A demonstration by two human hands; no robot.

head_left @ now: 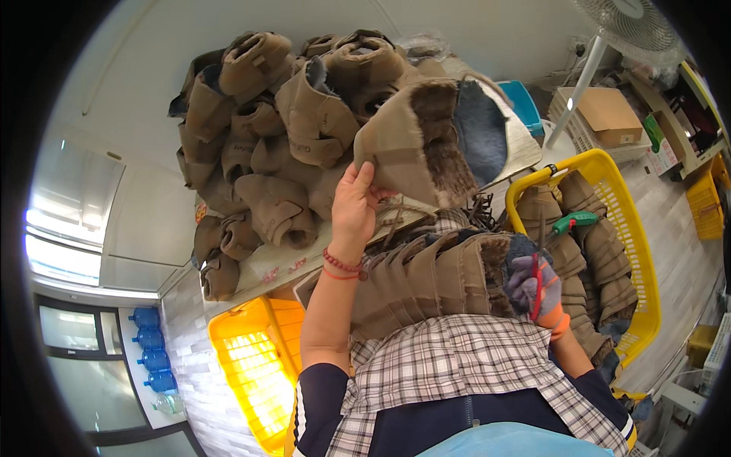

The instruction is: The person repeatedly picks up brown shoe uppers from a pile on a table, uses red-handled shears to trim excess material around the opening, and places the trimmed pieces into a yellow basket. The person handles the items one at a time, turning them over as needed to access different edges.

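Note:
My bare left hand (pixel 355 199), with red bracelets at the wrist, pinches the edge of a brown fur-lined boot upper (pixel 396 145). The piece is raised over the table edge, its brown and blue-grey fur facing right. My right hand (pixel 535 288), in a grey and orange glove, is closed around red-handled scissors (pixel 537 278), whose dark blades point away from me. That hand is beside the right end of a row of nested boot uppers (pixel 426 282) lying across my lap. A checked apron (pixel 449 350) covers my lap.
Brown boot uppers (pixel 266 145) are heaped on the table (pixel 289 266). A yellow basket (pixel 643 266) at right holds stacked uppers and a green-handled tool (pixel 575 221). Another yellow basket (pixel 236 335) stands at left. A fan (pixel 636 30) and cardboard box (pixel 598 114) stand far right.

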